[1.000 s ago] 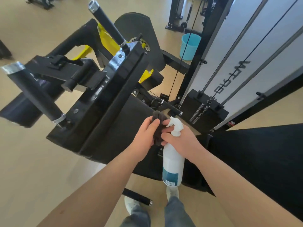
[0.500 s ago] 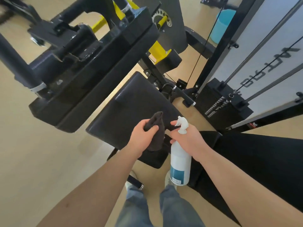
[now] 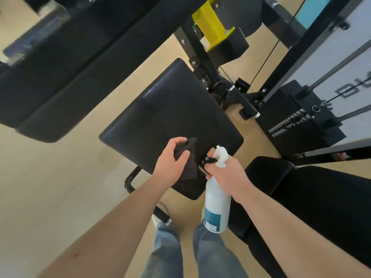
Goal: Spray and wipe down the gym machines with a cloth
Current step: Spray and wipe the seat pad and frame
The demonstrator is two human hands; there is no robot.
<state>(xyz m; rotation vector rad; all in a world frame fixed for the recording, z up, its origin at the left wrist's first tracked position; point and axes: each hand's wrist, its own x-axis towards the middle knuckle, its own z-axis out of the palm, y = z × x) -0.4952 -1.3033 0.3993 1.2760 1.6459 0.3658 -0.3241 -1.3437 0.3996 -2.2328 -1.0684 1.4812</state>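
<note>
The left hand (image 3: pixel 170 157) bunches a dark cloth (image 3: pixel 188 163) in curled fingers. Just beside it, the right hand (image 3: pixel 226 171) grips a spray bottle (image 3: pixel 216 199) by the neck. The seat pad (image 3: pixel 170 117) lies beneath both. Spraying now could wet the left hand instead of the pad.

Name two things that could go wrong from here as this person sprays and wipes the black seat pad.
1. The right hand holds the spray bottle with its nozzle close to the left hand gripping the cloth; a squeeze may wet that hand rather than the seat pad.
2. Spray drifting past the pad's edge could land on the wooden floor where the person stands and make it slippery.
</note>
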